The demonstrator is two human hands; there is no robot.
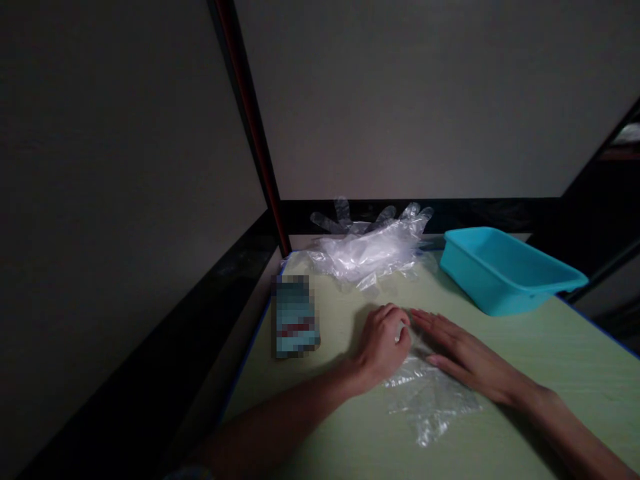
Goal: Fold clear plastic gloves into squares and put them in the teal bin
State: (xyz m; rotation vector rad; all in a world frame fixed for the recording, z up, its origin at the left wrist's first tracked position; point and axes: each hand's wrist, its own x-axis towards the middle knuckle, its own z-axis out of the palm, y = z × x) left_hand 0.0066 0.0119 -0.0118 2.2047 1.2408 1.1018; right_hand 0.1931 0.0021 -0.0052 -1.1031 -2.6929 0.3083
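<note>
A clear disposable plastic glove (435,400), crumpled and partly hidden under my hands, lies on the table in front of me. My left hand (384,341) is curled closed at its upper left part, with a bit of the thin plastic showing between thumb and fingers. Stretched nearly flat, my right hand (453,347) rests on the glove's right side, its fingertips close to my left hand. Farther back, against the wall, is a loose pile of clear plastic gloves (367,250), several glove fingers sticking up.
At the back right stands a turquoise plastic basin (505,283). A pixelated flat item (296,317) lies near the table's left edge. The pale yellow-green table (330,427) has a blue edge and meets grey wall panels (400,100) behind and at left.
</note>
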